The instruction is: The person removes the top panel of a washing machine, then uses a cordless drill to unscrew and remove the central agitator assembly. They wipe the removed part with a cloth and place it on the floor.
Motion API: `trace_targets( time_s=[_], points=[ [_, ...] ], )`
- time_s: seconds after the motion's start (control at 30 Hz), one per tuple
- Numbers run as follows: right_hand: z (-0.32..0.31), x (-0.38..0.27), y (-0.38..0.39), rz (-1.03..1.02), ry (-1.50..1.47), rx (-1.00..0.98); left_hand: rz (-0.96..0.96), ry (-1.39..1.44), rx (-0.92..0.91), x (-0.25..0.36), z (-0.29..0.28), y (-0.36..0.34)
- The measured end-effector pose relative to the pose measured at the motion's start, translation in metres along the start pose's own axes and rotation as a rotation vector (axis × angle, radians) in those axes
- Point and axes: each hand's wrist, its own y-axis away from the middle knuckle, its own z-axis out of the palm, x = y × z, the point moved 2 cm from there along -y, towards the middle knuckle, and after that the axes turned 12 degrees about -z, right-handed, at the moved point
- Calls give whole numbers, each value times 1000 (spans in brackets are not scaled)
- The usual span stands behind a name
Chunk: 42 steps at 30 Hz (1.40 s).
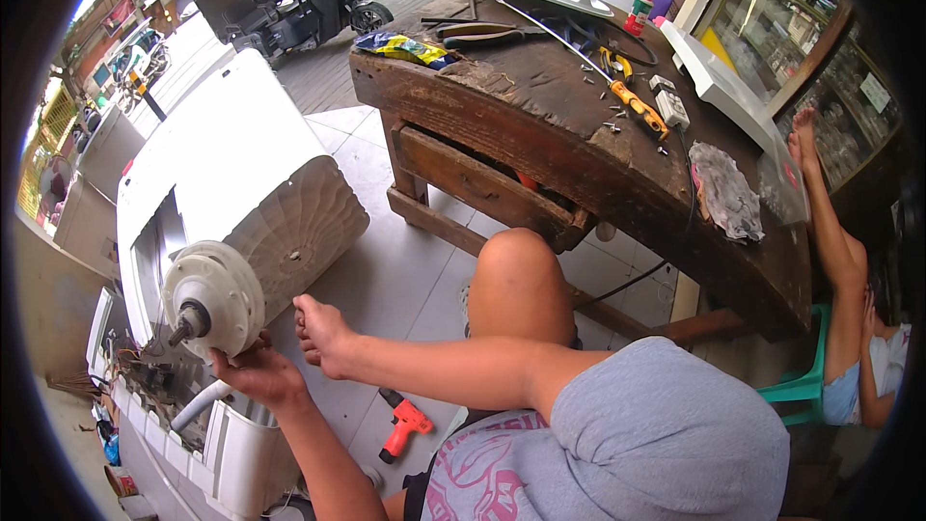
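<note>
Worn wooden surface point(540, 89), drawer point(473, 174) in its front; on top, orange-handled screwdriver point(638, 108), loose screws point(614, 126), crumpled grey rag point(728, 193). Dark open vehicle point(280, 14) parked beyond. Far right, green stool point(791, 394) beside a person's bare leg point(835, 246); glass-fronted cabinet point(772, 19) behind, contents possibly glassware, blurred.

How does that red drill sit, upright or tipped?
Tipped: seen from above, the drill lies on its side, its profile spread along the floor tiles.

Beside our left grip point(260, 373) we see a cream round part point(230, 282), below our right grip point(325, 334) a red-and-black drill point(407, 427), beyond both a dark brown bench point(545, 108).
</note>
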Motion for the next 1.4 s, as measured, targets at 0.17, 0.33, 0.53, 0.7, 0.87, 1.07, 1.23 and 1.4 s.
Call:
trace_targets(
  time_s=[0.17, 0.33, 0.53, 0.7, 0.87, 1.07, 1.23, 1.4],
  points=[
    [-15, -221, 96, -1405, 1011, -263, -278, -37, 34, 9, -21, -31],
    [-41, -417, 101, -1581, 2183, 249, -606, 0, -22, -41, -61, -40],
    [-101, -478, 82, -1243, 2404, 220, -831, -219, 209, -137, -128, -42],
    [-109, -482, 85, -1210, 2278, 372, -883, -498, 395, -210, -207, -48],
    [-98, -472, 108, -1309, 2276, 470, -864, -681, 456, -249, -264, -42],
    [-99, -481, 209, -1224, 2208, 812, -861, -952, 418, -246, -280, -37],
    [-148, -477, 245, -832, 2206, 709, -801, -1195, 424, -222, -273, -35],
    [-191, -511, 226, -798, 2086, 605, -826, -1283, 416, -213, -276, -36]
  ],
)
